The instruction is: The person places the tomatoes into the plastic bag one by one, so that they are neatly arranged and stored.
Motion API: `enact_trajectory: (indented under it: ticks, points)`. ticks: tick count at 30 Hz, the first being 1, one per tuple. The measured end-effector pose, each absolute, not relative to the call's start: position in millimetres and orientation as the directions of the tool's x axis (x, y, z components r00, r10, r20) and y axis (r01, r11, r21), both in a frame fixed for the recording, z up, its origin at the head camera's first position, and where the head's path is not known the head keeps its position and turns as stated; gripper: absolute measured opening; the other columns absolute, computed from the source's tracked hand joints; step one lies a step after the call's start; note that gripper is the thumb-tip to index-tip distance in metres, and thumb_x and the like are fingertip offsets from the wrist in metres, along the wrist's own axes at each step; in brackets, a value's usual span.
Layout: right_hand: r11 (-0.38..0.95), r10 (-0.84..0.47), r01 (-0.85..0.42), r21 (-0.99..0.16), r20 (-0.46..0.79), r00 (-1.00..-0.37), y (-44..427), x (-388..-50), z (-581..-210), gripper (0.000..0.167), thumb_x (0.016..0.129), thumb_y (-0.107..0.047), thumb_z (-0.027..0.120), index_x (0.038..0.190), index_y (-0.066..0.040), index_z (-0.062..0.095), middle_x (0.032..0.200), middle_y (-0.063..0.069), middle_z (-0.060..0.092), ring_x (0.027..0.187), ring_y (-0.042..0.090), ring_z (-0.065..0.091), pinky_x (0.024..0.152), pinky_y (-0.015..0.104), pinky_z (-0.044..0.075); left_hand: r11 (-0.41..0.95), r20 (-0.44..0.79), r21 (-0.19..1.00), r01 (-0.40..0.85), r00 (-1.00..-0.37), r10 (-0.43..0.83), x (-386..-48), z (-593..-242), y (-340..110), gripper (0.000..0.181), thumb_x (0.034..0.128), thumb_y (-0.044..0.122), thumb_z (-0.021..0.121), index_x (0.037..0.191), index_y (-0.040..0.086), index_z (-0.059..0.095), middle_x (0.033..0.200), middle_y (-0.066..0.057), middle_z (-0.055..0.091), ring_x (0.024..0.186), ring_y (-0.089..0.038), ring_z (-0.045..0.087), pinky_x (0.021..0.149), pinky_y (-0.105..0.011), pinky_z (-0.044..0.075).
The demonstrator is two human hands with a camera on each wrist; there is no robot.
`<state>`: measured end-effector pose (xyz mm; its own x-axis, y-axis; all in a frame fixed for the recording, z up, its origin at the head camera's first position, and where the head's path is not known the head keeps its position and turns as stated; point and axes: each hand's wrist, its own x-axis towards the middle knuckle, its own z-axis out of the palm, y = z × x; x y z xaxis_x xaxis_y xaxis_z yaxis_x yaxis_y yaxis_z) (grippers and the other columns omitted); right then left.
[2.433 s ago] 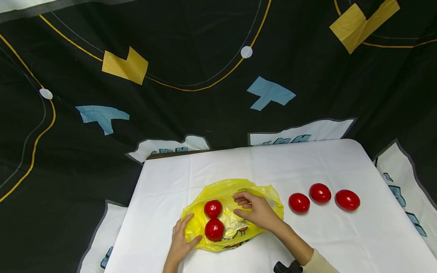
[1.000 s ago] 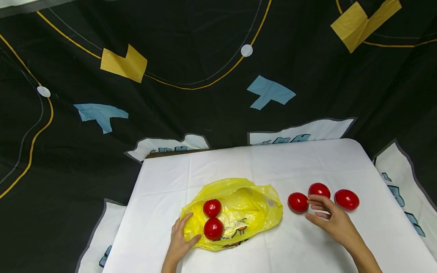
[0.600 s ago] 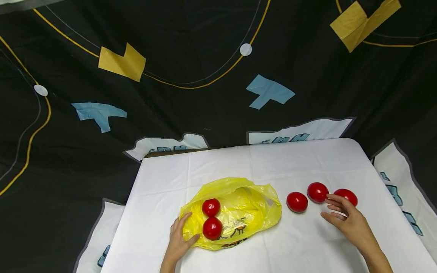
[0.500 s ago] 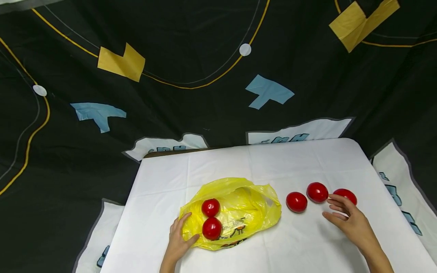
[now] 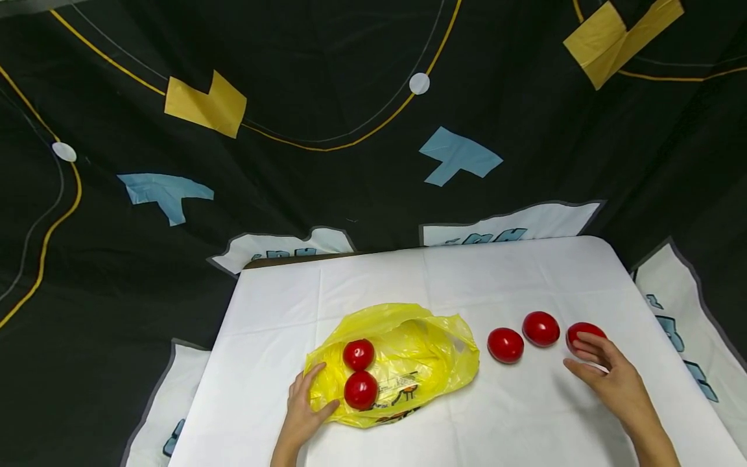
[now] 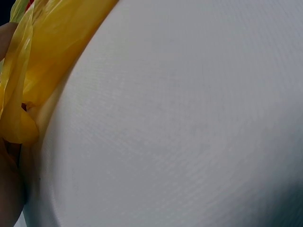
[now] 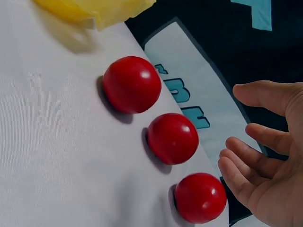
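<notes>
Two red balls, an upper one (image 5: 358,355) and a lower one (image 5: 360,390), rest on the yellow plastic bag (image 5: 434,363). My left hand (image 5: 301,412) is at the bag's left edge, thumb and fingers spread over its rim; the left wrist view shows yellow plastic (image 6: 61,42) beside part of that hand. Three more red balls (image 5: 505,345) (image 7: 132,85) lie right of the bag. My right hand (image 5: 617,383) hovers by the rightmost ball (image 5: 578,334), partly covering it. In the right wrist view the fingers of my right hand (image 7: 265,146) are apart, with nothing held.
A white cloth (image 5: 379,279) covers the table. Behind it hangs a dark backdrop (image 5: 327,188) with yellow and blue shapes and curved lines. White lettered panels (image 5: 502,224) show past the table's far and side edges.
My right hand has moved from over the bag, past the nearer balls, to the rightmost one. My left hand has stayed at the bag's edge. The view has shifted slightly.
</notes>
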<state>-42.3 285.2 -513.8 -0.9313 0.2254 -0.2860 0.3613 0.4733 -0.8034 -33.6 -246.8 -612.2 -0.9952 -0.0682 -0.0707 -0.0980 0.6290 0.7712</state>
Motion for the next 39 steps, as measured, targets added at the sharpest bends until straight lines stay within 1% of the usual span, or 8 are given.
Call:
enact_trajectory:
  ticks: [5, 12, 18, 25, 27, 30, 33, 39]
  points:
    - [0.482, 0.261, 0.38, -0.789, -0.285, -0.922, 289.0, -42.1, -518.2, 0.081, 0.083, -0.047, 0.068, 0.142, -0.003, 0.034, 0.133, 0.024, 0.046, 0.113, 0.034, 0.047, 0.064, 0.003, 0.042, 0.627, -0.076, 0.772, -0.101, -0.995, -0.067, -33.7, -611.2, -246.9, 0.079, 0.0689, 0.032, 0.082, 0.139, 0.027, 0.045, 0.14, -0.008, 0.036, 0.131, -0.032, 0.025, 0.101, -0.071, 0.019]
    - [0.485, 0.276, 0.367, -0.794, -0.259, -0.926, 293.6, -41.9, -521.4, 0.078, 0.084, -0.044, 0.069, 0.141, -0.002, 0.037, 0.131, 0.023, 0.048, 0.101, 0.012, 0.05, 0.066, 0.001, 0.042, 0.634, -0.072, 0.767, -0.099, -0.995, -0.067, -33.3, -610.2, -246.3, 0.08, 0.0684, 0.031, 0.082, 0.139, 0.026, 0.045, 0.139, -0.008, 0.037, 0.13, -0.032, 0.026, 0.101, -0.071, 0.02]
    - [0.486, 0.3, 0.394, -0.78, -0.274, -0.914, 299.8, -43.9, -522.7, 0.08, 0.085, -0.048, 0.066, 0.143, -0.002, 0.034, 0.133, 0.024, 0.045, 0.105, 0.024, 0.047, 0.063, 0.004, 0.045, 0.632, -0.072, 0.769, -0.098, -0.995, -0.067, -33.3, -611.3, -246.7, 0.079, 0.0688, 0.033, 0.082, 0.139, 0.027, 0.045, 0.14, -0.007, 0.037, 0.129, -0.031, 0.026, 0.101, -0.07, 0.021]
    - [0.489, 0.352, 0.411, -0.77, -0.257, -0.9, 308.9, -45.5, -526.6, 0.078, 0.087, -0.046, 0.065, 0.143, -0.002, 0.034, 0.133, 0.022, 0.045, 0.104, 0.019, 0.046, 0.062, 0.004, 0.042, 0.632, -0.075, 0.768, -0.1, -0.995, -0.066, -33.7, -613.3, -247.5, 0.08, 0.0685, 0.03, 0.082, 0.139, 0.028, 0.044, 0.139, -0.006, 0.037, 0.13, -0.03, 0.025, 0.101, -0.07, 0.021]
    - [0.483, 0.367, 0.429, -0.763, -0.269, -0.891, 311.1, -46.5, -527.1, 0.079, 0.087, -0.048, 0.064, 0.144, -0.003, 0.033, 0.136, 0.023, 0.043, 0.111, 0.028, 0.044, 0.066, 0.011, 0.047, 0.628, -0.078, 0.771, -0.103, -0.995, -0.068, -33.8, -612.8, -247.3, 0.08, 0.0683, 0.03, 0.082, 0.139, 0.028, 0.044, 0.139, -0.006, 0.037, 0.13, -0.03, 0.025, 0.102, -0.07, 0.02]
    - [0.457, 0.385, 0.463, -0.759, -0.301, -0.873, 313.9, -48.6, -528.8, 0.081, 0.087, -0.048, 0.062, 0.146, -0.003, 0.03, 0.142, 0.026, 0.036, 0.123, 0.041, 0.037, 0.081, 0.036, 0.054, 0.625, -0.089, 0.772, -0.113, -0.994, -0.07, -33.9, -611.5, -246.8, 0.08, 0.0683, 0.03, 0.082, 0.139, 0.028, 0.044, 0.14, -0.006, 0.036, 0.131, -0.03, 0.024, 0.103, -0.069, 0.019]
    - [0.416, 0.403, 0.502, -0.758, -0.341, -0.849, 316.9, -52.0, -530.6, 0.084, 0.087, -0.048, 0.062, 0.148, -0.003, 0.024, 0.147, 0.028, 0.027, 0.13, 0.047, 0.029, 0.091, 0.06, 0.043, 0.619, -0.099, 0.775, -0.123, -0.992, -0.074, -33.7, -610.6, -246.5, 0.08, 0.0683, 0.029, 0.082, 0.139, 0.027, 0.044, 0.141, -0.005, 0.035, 0.13, -0.029, 0.024, 0.103, -0.068, 0.019]
    - [0.405, 0.445, 0.53, -0.745, -0.346, -0.826, 322.1, -60.9, -537.6, 0.087, 0.089, -0.041, 0.063, 0.15, -0.003, 0.014, 0.151, 0.029, 0.017, 0.133, 0.048, 0.024, 0.096, 0.062, 0.038, 0.614, -0.102, 0.779, -0.125, -0.992, -0.072, -32.7, -610.3, -246.2, 0.08, 0.068, 0.03, 0.082, 0.139, 0.028, 0.045, 0.14, -0.006, 0.035, 0.131, -0.03, 0.024, 0.103, -0.069, 0.018]
